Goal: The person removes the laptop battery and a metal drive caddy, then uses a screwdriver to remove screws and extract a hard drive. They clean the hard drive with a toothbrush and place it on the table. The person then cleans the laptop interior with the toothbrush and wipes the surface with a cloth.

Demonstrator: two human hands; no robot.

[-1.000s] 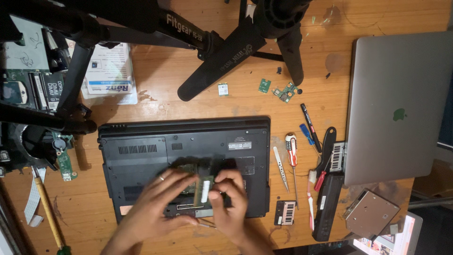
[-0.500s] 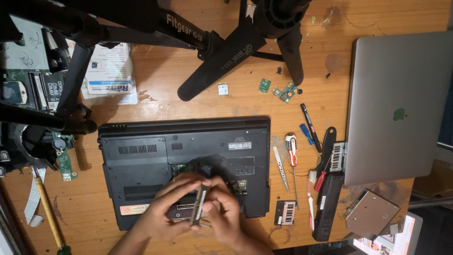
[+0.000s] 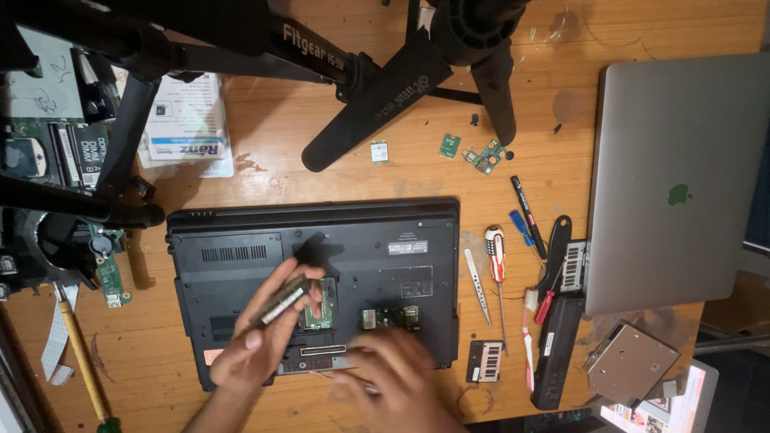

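Now the left hand has lifted the memory stick clear of the open bay in the laptop, pinching it above, while the right hand, blurred, grip unclear, drops toward the table's near edge.

both hands are bare, forearms uncovered, with no rings or sleeves visible.

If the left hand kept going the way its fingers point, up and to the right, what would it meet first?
Probably the underside of the black laptop, just past the open memory bay. The left hand holds a memory module above it, so height is uncertain.
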